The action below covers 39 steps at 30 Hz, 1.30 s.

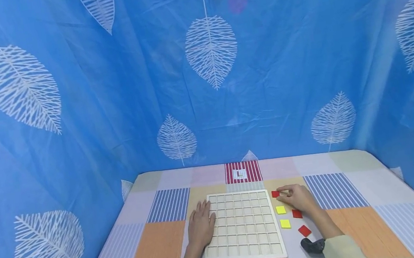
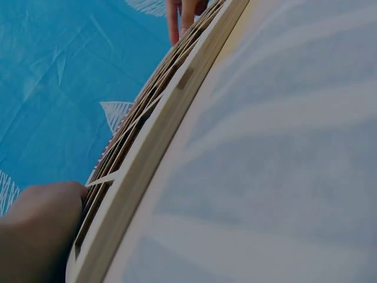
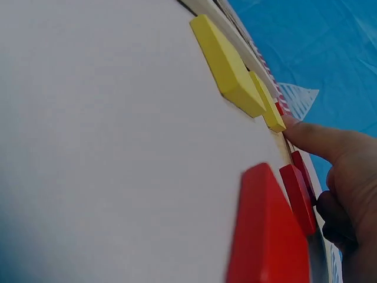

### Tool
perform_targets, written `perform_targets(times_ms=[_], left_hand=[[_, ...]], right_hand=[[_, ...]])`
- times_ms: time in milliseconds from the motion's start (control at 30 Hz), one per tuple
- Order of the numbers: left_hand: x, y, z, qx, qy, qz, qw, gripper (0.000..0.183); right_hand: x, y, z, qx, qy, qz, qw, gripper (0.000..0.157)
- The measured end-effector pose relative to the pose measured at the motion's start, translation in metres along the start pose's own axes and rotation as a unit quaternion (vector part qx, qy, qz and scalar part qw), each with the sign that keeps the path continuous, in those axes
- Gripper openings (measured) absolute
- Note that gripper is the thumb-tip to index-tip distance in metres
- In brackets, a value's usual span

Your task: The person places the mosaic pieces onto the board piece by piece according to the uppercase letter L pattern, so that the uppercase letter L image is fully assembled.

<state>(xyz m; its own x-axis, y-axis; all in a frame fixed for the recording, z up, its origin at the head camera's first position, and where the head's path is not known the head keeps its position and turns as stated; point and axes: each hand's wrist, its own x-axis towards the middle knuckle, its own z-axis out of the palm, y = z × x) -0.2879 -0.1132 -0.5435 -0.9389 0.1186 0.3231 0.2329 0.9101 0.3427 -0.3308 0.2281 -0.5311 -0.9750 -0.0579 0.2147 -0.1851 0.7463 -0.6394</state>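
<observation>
A pale wooden board with a grid of square cells (image 1: 243,224) lies flat on the table. My left hand (image 1: 201,227) rests on its left edge, fingers pointing away from me. Beyond the board's far right corner, my right hand (image 1: 298,197) pinches a red square tile (image 1: 275,194) between thumb and index finger. Closer to me are two yellow square tiles (image 1: 283,217), one in front of the other. Two more red tiles (image 1: 297,213) lie to their right, below my right hand. The right wrist view shows the tiles' thick edges, with a yellow tile (image 3: 235,73) close by.
A patchwork cloth (image 1: 167,243) covers the table. Blue sheeting with white leaf prints (image 1: 213,54) hangs behind it and on both sides. A small printed grid card (image 1: 239,174) lies past the board's far edge. A black wrist device (image 1: 312,246) is by my right sleeve.
</observation>
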Motion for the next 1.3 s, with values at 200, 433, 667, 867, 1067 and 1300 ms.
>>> perform_targets(times_ms=[200,433,667,867,1067,1300], left_hand=[[-0.001,0.001,0.000,-0.002,0.004,-0.004,1.0000,0.048],[0.001,0.001,0.000,0.000,0.006,-0.005,1.0000,0.047],[0.002,0.000,-0.002,-0.022,-0.001,-0.013,0.9997,0.047],[0.001,-0.001,0.000,-0.029,-0.012,-0.019,0.9993,0.049],[0.000,-0.003,0.000,-0.038,-0.011,-0.013,0.9992,0.049],[0.000,-0.006,0.002,-0.042,0.002,-0.001,0.9991,0.049]], right_hand=[[-0.002,-0.002,0.002,0.010,0.009,0.016,1.000,0.033],[0.000,-0.026,0.008,0.035,0.041,-0.014,0.998,0.035],[0.006,-0.074,0.029,0.068,0.048,-0.101,0.991,0.031],[0.010,-0.096,0.057,0.081,0.024,-0.118,0.989,0.028],[0.010,-0.101,0.077,0.078,-0.012,-0.111,0.991,0.028],[0.009,-0.104,0.087,0.047,-0.017,-0.127,0.991,0.027]])
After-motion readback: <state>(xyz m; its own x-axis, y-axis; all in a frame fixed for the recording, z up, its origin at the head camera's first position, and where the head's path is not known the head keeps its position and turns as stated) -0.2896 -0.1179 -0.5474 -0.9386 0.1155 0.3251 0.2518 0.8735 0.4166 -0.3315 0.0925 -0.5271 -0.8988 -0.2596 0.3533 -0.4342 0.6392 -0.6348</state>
